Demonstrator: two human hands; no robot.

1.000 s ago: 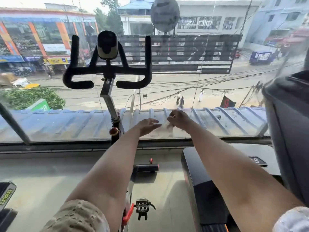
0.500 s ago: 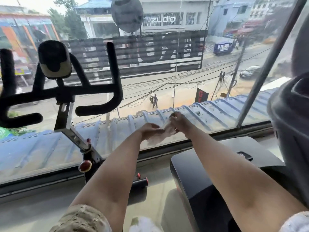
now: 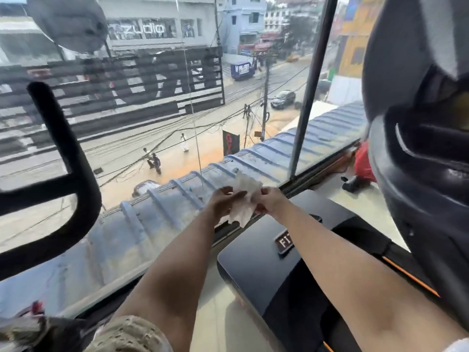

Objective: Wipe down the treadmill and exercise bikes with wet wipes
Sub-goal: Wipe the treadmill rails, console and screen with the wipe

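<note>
Now the left hand and right hand each pinched the thin white wet wipe, spread wider than before, over the glossy black treadmill hood: probably ready for wiping.

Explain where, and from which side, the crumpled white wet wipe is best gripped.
Probably by its upper edges, one from each side, as the left hand and right hand pinch the crumpled white wet wipe: it hangs limp between them, lower half loose.
</note>
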